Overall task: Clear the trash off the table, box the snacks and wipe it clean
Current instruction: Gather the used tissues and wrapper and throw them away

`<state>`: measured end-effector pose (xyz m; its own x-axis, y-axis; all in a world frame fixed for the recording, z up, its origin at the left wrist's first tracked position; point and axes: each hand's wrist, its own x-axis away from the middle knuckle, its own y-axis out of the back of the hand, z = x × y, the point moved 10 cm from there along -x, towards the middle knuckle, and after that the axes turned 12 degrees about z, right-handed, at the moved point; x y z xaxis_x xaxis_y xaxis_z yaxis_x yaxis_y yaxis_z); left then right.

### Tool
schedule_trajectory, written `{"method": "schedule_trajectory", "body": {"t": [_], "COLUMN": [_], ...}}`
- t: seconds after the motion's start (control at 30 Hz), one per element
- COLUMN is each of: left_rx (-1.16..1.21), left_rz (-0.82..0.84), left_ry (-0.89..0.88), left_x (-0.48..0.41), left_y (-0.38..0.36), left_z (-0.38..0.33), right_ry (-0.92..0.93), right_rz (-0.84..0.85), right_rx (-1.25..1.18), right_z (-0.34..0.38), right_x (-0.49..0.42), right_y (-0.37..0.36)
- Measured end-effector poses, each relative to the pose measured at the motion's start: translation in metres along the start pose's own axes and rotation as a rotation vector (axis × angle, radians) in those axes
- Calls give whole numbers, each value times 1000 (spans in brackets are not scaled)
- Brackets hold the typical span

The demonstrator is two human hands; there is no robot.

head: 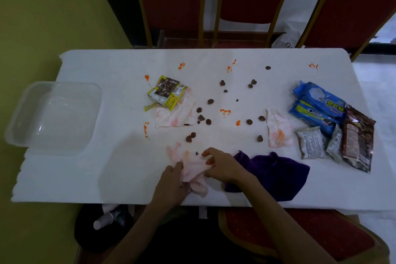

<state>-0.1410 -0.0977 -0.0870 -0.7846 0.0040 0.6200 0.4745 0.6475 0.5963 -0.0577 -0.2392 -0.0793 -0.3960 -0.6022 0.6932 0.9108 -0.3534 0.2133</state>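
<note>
Head view: we grip the stained napkin (192,168) with both left hand (171,184) and right hand (222,167), fingers curled round it, low over the surface (107,167), purple cloth (278,173) just beside.

The left hand (171,180) and the right hand (222,167) are bare. The left forearm (137,236) and the right forearm (278,214) are also bare, down to the bottom edge of the frame. Between them lies a dark patch (192,242), perhaps clothing; I cannot tell.
</note>
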Motion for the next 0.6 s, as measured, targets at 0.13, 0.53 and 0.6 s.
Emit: {"method": "schedule_trajectory", "body": {"t": [0.13,0.53,0.6], "left_rx": [19,178,222], "left_rz": [-113,-190,-205], "left_ry": [12,-36,-71], "left_x": [-1,-15,-17], "left_y": [-1,31,32], "left_z": [0,-64,-80], "right_ry": [-25,27,52], "right_rz": [22,-160,-232], "right_rx": [23,0,-33], "right_z": [-6,-8,-5], "right_x": [0,23,33], "right_y": [-6,16,26]}}
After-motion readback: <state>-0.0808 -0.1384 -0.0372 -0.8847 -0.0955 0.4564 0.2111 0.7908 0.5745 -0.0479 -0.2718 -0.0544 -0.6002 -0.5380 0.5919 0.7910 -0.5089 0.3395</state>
